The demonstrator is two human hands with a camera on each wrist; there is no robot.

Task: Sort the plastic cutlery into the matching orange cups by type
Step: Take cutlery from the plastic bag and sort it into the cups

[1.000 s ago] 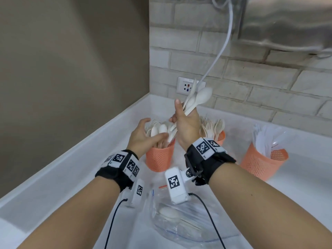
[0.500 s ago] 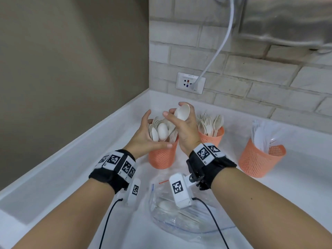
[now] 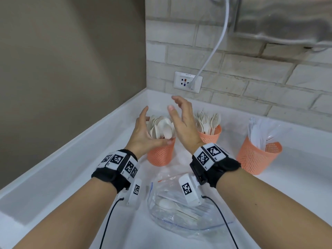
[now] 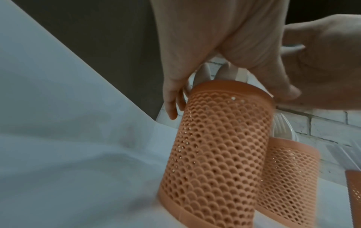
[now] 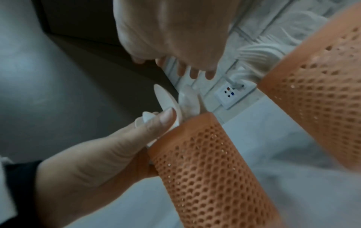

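A white desk (image 3: pixel 53 178) with a low raised rim is set into a corner. On the left the corner is closed by a plain, smooth wall (image 3: pixel 71 60) painted grey-brown. At the back it is closed by a wall of pale whitewashed bricks (image 3: pixel 233 83) laid in staggered courses with darker joints. A white socket plate (image 3: pixel 187 81) is fixed low on the brick wall, just above the rim of the desk, and a white cable (image 3: pixel 213 49) is plugged into it and is led upward along the bricks. A brushed metal housing (image 3: pixel 287 18) is mounted at the upper right. The scene is lit evenly and softly.
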